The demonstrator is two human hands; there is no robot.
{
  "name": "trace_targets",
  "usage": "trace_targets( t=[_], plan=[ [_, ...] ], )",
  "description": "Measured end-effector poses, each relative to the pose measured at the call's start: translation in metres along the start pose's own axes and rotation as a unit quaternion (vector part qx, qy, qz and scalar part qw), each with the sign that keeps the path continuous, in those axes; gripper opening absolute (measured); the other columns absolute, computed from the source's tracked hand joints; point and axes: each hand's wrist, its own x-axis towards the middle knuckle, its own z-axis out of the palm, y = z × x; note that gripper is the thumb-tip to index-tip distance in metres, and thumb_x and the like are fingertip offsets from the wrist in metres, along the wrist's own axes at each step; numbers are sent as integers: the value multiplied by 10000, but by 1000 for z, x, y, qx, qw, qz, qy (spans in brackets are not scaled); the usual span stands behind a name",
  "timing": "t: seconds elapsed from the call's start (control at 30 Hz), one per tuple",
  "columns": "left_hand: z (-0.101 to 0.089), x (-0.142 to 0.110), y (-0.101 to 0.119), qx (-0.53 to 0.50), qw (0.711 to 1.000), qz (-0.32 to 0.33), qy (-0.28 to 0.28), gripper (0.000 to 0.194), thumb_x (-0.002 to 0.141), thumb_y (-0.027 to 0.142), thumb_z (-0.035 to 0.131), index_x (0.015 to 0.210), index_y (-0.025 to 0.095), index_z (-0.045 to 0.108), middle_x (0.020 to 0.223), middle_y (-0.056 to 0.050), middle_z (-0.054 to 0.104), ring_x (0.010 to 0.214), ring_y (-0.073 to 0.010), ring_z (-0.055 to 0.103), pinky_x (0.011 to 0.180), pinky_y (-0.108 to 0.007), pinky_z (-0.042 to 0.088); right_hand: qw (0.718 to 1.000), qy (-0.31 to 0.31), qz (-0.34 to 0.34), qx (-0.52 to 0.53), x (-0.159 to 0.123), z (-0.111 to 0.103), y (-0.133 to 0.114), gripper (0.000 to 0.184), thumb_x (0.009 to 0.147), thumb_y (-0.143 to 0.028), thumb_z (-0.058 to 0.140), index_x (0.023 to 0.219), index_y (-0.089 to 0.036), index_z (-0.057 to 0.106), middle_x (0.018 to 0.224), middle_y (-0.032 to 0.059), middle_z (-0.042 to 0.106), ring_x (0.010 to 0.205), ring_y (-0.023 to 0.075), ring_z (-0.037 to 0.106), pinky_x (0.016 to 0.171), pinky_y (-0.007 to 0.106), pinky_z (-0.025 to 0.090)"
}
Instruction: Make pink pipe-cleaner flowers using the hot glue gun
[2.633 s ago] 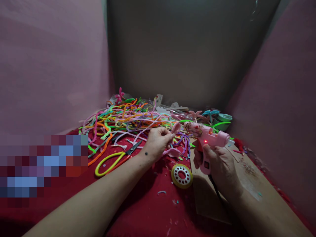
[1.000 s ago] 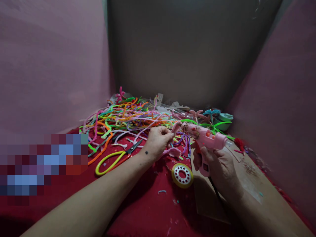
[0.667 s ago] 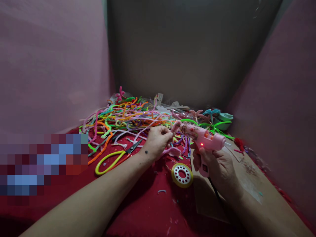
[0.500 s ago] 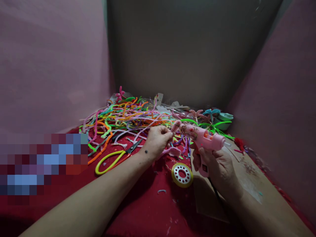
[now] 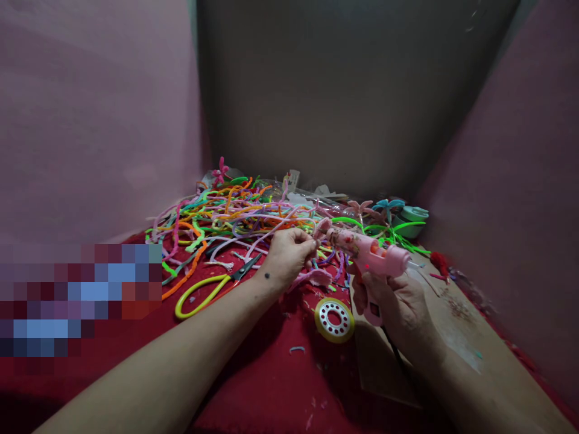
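Note:
My right hand [image 5: 404, 301] is wrapped round a pink glue gun [image 5: 362, 250]. A red light glows on its side, a glue stick pokes out at its rear, and its nozzle points left. My left hand [image 5: 289, 256] pinches a small pink pipe-cleaner piece [image 5: 322, 228] right at the nozzle; whether they touch I cannot tell. Below that hand lies another fuzzy pink piece [image 5: 316, 277]. Scissors [image 5: 203, 296] with yellow handles rest partly behind my left forearm. A tape roll [image 5: 333, 320] lies on the red cloth [image 5: 266, 367] between my arms.
A tangle of coloured pipe cleaners [image 5: 235, 214] spreads across the back. Pipe-cleaner flowers [image 5: 386, 208] and a mint-green roll [image 5: 412, 220] stand at back right. Under my right arm is a brown board [image 5: 389, 377]. A black cord hangs from the glue gun. Walls enclose the sides.
The glue gun has shifted very slightly left and tilted a little at the pink piece. Both hands keep their holds; everything else stays where it was.

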Motion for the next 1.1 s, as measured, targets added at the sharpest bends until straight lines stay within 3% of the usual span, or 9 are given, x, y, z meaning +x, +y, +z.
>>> trace_targets(
  t=[1.1],
  plan=[
    [-3, -3, 4, -15, 999, -31, -14, 175, 721, 87, 547, 550, 119, 528, 392, 47, 506, 313, -34, 410, 342, -148, 283, 999, 7, 32, -21, -1, 1, -4, 356, 757, -501, 560, 594, -194, 483, 492, -24, 429, 430, 87, 363, 381, 224, 302]
  ],
)
